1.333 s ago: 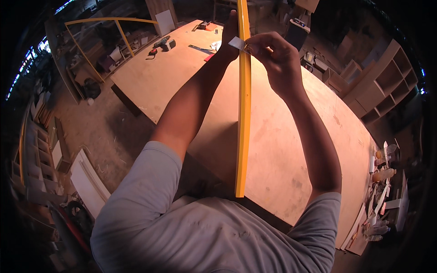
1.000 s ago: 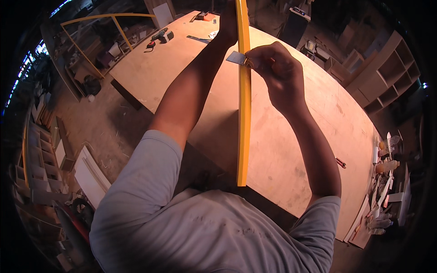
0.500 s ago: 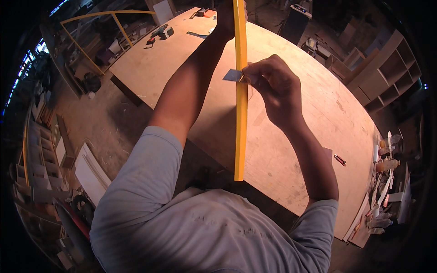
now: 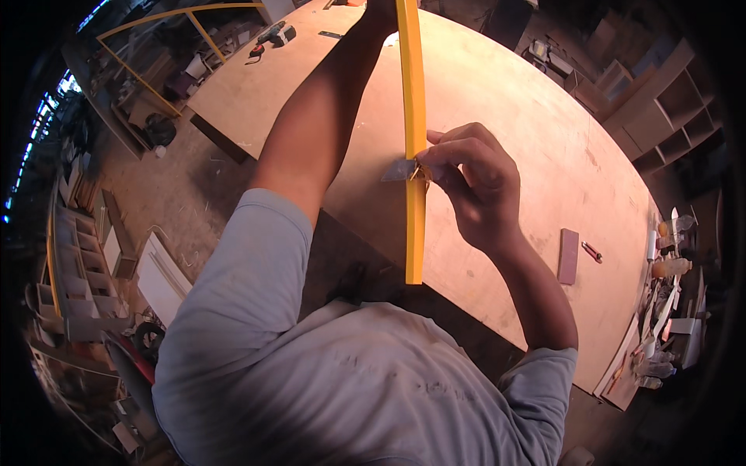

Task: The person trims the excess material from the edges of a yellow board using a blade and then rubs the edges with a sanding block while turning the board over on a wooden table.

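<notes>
A long yellow strip [image 4: 416,101] stretches away from me above the workbench, its near end close to my body. My left hand [image 4: 381,17] grips it far up at the top edge, dark and partly cut off by the frame. My right hand [image 4: 483,182] is closed in a pinch on a thin flat metal blade [image 4: 397,172], which lies across the strip in its nearer half. Thin curled shavings [image 4: 420,172] bunch where the blade meets the strip. Beneath is the pale wooden workbench [image 4: 536,155].
A reddish-brown block [image 4: 568,256] and a red utility knife [image 4: 592,252] lie on the right of the bench. A power drill [image 4: 277,33] and a tape measure [image 4: 256,53] lie at the far left. Bottles [image 4: 672,268] and scraps crowd the right edge. Shelving [image 4: 674,109] stands beyond.
My right hand and the blade have slid along the strip toward me, and more shavings have gathered. The view has shifted, fully uncovering the brown block beside my right forearm.
</notes>
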`<state>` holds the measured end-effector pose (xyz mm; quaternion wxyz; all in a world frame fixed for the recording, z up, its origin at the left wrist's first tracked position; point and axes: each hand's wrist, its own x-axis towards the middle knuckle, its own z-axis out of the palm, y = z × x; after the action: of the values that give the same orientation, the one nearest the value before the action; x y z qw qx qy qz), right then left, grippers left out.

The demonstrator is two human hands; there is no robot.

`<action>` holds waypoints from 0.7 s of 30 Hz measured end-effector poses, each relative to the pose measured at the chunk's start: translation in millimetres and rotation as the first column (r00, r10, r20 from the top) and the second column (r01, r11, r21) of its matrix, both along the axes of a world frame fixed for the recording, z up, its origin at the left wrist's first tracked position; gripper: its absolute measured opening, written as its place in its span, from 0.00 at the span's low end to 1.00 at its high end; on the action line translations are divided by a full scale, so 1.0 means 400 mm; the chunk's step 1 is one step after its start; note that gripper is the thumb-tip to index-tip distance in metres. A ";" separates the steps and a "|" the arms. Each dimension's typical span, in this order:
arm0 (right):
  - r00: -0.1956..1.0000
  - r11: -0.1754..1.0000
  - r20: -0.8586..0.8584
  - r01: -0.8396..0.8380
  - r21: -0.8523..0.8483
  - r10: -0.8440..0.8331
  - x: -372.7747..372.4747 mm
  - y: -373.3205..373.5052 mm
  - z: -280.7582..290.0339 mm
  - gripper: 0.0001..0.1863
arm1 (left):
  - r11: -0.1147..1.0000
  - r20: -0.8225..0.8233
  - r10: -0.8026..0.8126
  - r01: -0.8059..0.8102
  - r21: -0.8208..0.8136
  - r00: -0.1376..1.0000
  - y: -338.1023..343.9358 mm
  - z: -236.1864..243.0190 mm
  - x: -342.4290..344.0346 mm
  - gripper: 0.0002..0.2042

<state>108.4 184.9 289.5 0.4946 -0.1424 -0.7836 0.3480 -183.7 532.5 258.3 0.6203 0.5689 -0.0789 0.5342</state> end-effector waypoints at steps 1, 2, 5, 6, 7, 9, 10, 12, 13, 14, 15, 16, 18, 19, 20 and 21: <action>1.000 1.000 -0.003 -0.002 -0.002 0.002 0.005 -0.011 -0.007 0.13 | 1.000 -0.009 0.012 -0.012 -0.002 1.000 -0.002 -0.001 -0.002 0.22; 1.000 1.000 -0.006 -0.003 -0.003 0.003 0.010 -0.019 -0.014 0.14 | 1.000 -0.019 0.025 -0.025 -0.003 1.000 -0.003 0.000 -0.006 0.22; 1.000 1.000 0.007 0.014 -0.002 -0.014 0.030 -0.043 -0.034 0.15 | 0.995 -0.062 0.094 -0.095 -0.007 0.994 -0.020 -0.002 -0.005 0.22; 1.000 1.000 -0.002 0.012 -0.006 -0.012 0.033 -0.051 -0.045 0.15 | 0.993 -0.076 0.119 -0.120 -0.006 0.990 -0.030 -0.008 -0.010 0.22; 1.000 1.000 -0.009 0.015 -0.008 -0.015 0.038 -0.058 -0.055 0.15 | 0.989 -0.091 0.145 -0.146 -0.003 0.985 -0.036 -0.014 -0.005 0.22; 1.000 1.000 -0.019 0.021 -0.020 -0.021 0.048 -0.079 -0.074 0.16 | 0.980 -0.118 0.195 -0.197 -0.001 0.974 -0.056 -0.028 0.001 0.22; 0.999 0.999 -0.023 0.022 -0.026 -0.022 0.053 -0.089 -0.082 0.16 | 0.974 -0.136 0.224 -0.225 0.007 0.965 -0.063 -0.029 0.004 0.22; 0.999 0.999 -0.026 0.026 -0.031 -0.027 0.065 -0.105 -0.092 0.16 | 0.961 -0.169 0.276 -0.276 0.024 0.946 -0.081 -0.031 0.009 0.22; 0.999 0.999 -0.024 0.031 -0.030 -0.031 0.071 -0.113 -0.095 0.16 | 0.954 -0.188 0.300 -0.299 0.033 0.935 -0.089 -0.031 0.013 0.22; 0.999 0.999 -0.022 0.034 -0.030 -0.035 0.077 -0.120 -0.099 0.15 | 0.947 -0.201 0.321 -0.319 0.041 0.926 -0.097 -0.034 0.018 0.22; 0.999 0.999 -0.030 0.031 -0.036 -0.032 0.081 -0.125 -0.105 0.15 | 0.937 -0.220 0.348 -0.344 0.055 0.912 -0.104 -0.032 0.019 0.22; 0.999 0.999 -0.037 0.027 -0.043 -0.029 0.086 -0.132 -0.113 0.15 | 0.928 -0.238 0.372 -0.366 0.071 0.897 -0.113 -0.031 0.019 0.22; 0.999 0.998 -0.050 0.016 -0.059 -0.019 0.094 -0.147 -0.126 0.15 | 0.905 -0.275 0.425 -0.413 0.101 0.863 -0.127 -0.026 0.019 0.21; 0.998 0.998 -0.057 0.010 -0.068 -0.013 0.097 -0.154 -0.132 0.15 | 0.893 -0.290 0.450 -0.435 0.118 0.845 -0.135 -0.027 0.020 0.21; 0.998 0.997 -0.063 0.002 -0.078 -0.007 0.101 -0.161 -0.137 0.15 | 0.884 -0.306 0.467 -0.448 0.134 0.830 -0.141 -0.027 0.021 0.21; 0.998 0.996 -0.065 0.001 -0.086 -0.007 0.105 -0.168 -0.142 0.16 | 0.871 -0.319 0.490 -0.467 0.152 0.811 -0.147 -0.026 0.022 0.21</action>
<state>150.3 117.9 232.7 0.5139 -0.1537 -0.7510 0.3851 -174.7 473.8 247.9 0.4504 0.6759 0.1598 0.5610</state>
